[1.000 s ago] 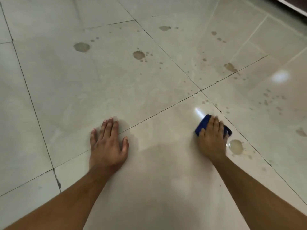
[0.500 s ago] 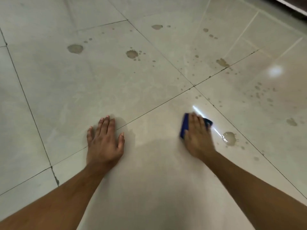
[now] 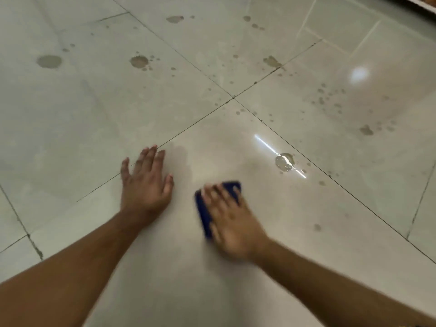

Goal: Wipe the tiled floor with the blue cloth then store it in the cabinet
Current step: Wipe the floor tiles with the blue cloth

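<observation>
Spills and reflections around the puddle

A small shiny puddle [image 3: 284, 161] sat just inside a dark grout line [image 3: 335, 178], and a thin bright streak of reflected light [image 3: 264, 145] ran across it. Beyond the puddle, where four grout lines crossed, dull brownish spots [image 3: 329, 97] were scattered to its far right, near a round glare of light [image 3: 359, 73]. Two larger dried blotches [image 3: 139, 61] lay well apart from the puddle on its far left. A strip of pale edge [image 3: 422, 3] showed at the far right corner.
</observation>
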